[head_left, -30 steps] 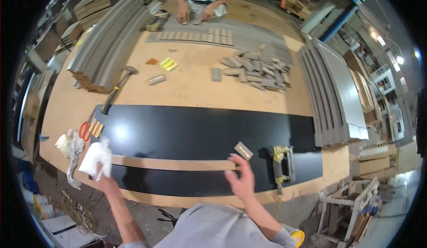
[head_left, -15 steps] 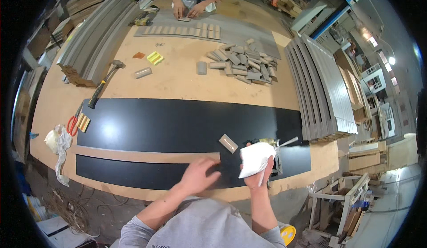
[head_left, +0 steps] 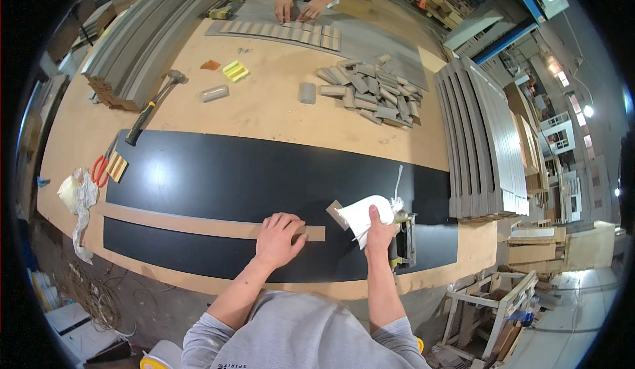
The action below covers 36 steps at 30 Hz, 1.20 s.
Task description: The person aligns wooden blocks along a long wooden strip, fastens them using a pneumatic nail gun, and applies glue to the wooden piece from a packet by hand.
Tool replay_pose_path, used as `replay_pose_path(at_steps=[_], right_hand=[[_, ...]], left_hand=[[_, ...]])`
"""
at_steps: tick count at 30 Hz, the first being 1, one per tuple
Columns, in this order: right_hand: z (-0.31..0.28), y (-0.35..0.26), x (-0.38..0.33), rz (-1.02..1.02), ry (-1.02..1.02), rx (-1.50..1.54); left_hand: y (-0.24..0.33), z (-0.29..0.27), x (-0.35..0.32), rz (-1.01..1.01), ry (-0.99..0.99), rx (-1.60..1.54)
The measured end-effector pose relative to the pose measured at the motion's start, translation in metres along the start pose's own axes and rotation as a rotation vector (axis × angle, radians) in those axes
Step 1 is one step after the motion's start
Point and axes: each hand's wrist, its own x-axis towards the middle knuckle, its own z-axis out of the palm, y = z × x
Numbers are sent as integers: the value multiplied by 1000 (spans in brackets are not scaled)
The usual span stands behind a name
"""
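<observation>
My right hand (head_left: pixel 378 231) is closed around a white, soft bag (head_left: pixel 364 215), its twisted end standing up at the top and its narrower end tilted down to the left. The bag's lower end overlaps a small tan block (head_left: pixel 335 211) on the black panel (head_left: pixel 278 164). My left hand (head_left: pixel 279 240) lies over a long tan strip (head_left: pixel 198 225), fingers and thumb bent around its edges near the right end. Just right of the bag rests what looks like a nail gun (head_left: pixel 409 240), partly hidden by my right hand.
Grey blocks (head_left: pixel 377 91) lie heaped beyond the panel. Grey mouldings are stacked at left (head_left: pixel 139 51) and right (head_left: pixel 473 144). A hammer (head_left: pixel 152 107), red-handled scissors (head_left: pixel 100 169) and a crumpled white bag (head_left: pixel 81 193) lie at left. Across the table, a co-worker's hands (head_left: pixel 297 11) handle lined-up blocks.
My left hand has moved up and left onto the tan strip. My right hand has brought the white bag left and tilted it over the small block. The view has shifted slightly.
</observation>
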Motion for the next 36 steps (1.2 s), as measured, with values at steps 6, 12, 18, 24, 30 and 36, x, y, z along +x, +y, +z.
replay_pose_path(at_steps=[6,12,18,24,30,36], right_hand=[[8,1,4,-94,4,-134],[6,-5,0,-41,-24,-90],[-17,-7,-25,137,-205,358],[-29,2,-33,74,-268,380],[-33,3,-39,76,-286,394],[-44,-2,-30,96,-240,405]], left_hand=[[-1,-1,-2,7,6,-2],[5,-3,6,-42,5,-68],[42,-18,46,-77,-94,-363],[54,-20,61,-200,-304,-640],[52,-12,54,-95,-196,-658],[28,-14,46,-481,-145,-893]])
